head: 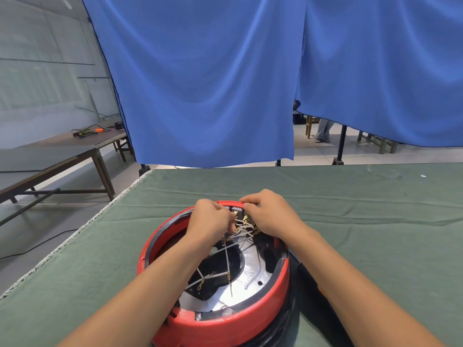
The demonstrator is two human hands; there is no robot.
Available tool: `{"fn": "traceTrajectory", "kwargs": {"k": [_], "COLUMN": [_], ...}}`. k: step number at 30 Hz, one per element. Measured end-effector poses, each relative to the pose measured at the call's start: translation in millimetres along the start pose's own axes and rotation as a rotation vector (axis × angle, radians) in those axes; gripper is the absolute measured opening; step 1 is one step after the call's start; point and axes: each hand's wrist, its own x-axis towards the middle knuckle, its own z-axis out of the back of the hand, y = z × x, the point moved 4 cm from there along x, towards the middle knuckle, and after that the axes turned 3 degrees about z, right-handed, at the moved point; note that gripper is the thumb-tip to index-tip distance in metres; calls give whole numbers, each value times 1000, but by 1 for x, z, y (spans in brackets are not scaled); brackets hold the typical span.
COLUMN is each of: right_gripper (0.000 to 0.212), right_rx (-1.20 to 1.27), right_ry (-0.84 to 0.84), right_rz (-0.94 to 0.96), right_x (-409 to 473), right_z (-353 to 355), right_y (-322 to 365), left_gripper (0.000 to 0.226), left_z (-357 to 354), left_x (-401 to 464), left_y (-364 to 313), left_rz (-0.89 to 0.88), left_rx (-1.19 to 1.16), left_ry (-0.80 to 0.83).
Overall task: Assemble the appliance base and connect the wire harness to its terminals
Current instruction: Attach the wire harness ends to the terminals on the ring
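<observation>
- Head view shows the red base (218, 319) lying open side up on the green surface (363, 221), close to the near edge and between the two forearms; inside it there is a shiny metal plate (250, 269) with a dark opening.
- White wires (226, 256) with small brass ends cross the inside of the base; several of them meet at the far rim, where a row of brass terminals (246, 219) sits.
- Left hand (210, 219) has its fingers curled and its grip pinches one or two wires near the terminals; exactly which wire it holds I cannot tell.
- Right hand (268, 214) rests over the far rim with its fingertips (246, 206) bent down at the terminals; the grip seems pressed together on a small connector, but the fingers hide it.
- I judge the step in hand is to push one connector onto its terminal; some wire ends lower in the base look free, so the task is maybe in the middle.
- To do it well: hold the brass end itself, not the wire; line it straight with the tab before pushing; let the other hand keep the neighbour wires aside.
- Risk: the wires cross each other, so a wrong terminal is easy to choose; pulling on a wire can loosen a joint that is already made.
</observation>
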Motion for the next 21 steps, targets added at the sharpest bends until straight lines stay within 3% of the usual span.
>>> {"fn": "traceTrajectory", "kwargs": {"k": [16, 21], "right_gripper": [28, 29], "right_rx": [-16, 12], "right_ry": [11, -14], "right_rz": [90, 61], "right_x": [1, 2], "right_z": [-1, -3], "right_y": [2, -1], "left_gripper": [23, 23], "left_z": [-2, 7], "left_x": [4, 3], "left_y": [0, -9], "left_rz": [-14, -146], "left_rx": [51, 291], "left_ry": [-45, -120]}}
